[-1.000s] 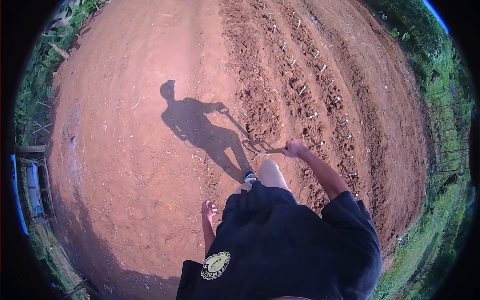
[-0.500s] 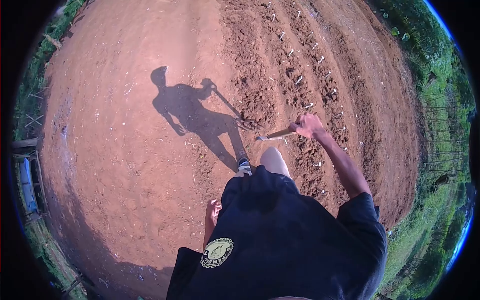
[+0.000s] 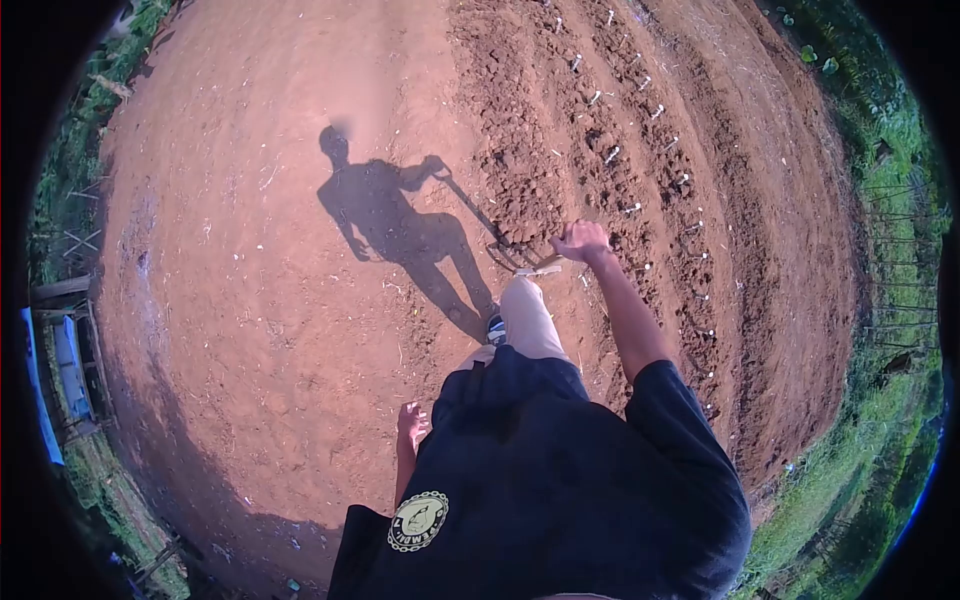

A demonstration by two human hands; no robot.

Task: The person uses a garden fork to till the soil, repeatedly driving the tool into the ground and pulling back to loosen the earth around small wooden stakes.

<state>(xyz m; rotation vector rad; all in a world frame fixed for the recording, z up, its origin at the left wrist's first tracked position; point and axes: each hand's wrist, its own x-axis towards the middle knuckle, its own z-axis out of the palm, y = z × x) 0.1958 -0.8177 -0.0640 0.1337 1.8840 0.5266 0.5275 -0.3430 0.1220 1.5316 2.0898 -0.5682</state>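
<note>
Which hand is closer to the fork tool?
Right. The right hand grips the fork tool by its handle; the left hand hangs beside the dark shirt, away from it.

From my remote seat, I see a loose black or very dark navy T-shirt (image 3: 560, 470) filling the near part of the head view. Its short right sleeve (image 3: 675, 410) is wide and plain. On the left of the scene, the cloth carries a round pale-yellow badge (image 3: 420, 521) with a chain-like border, a dark drawing and lettering too small for me to read surely. I can make out pale beige legwear (image 3: 533, 325) and a dark shoe (image 3: 496, 327) with white bands.
</note>
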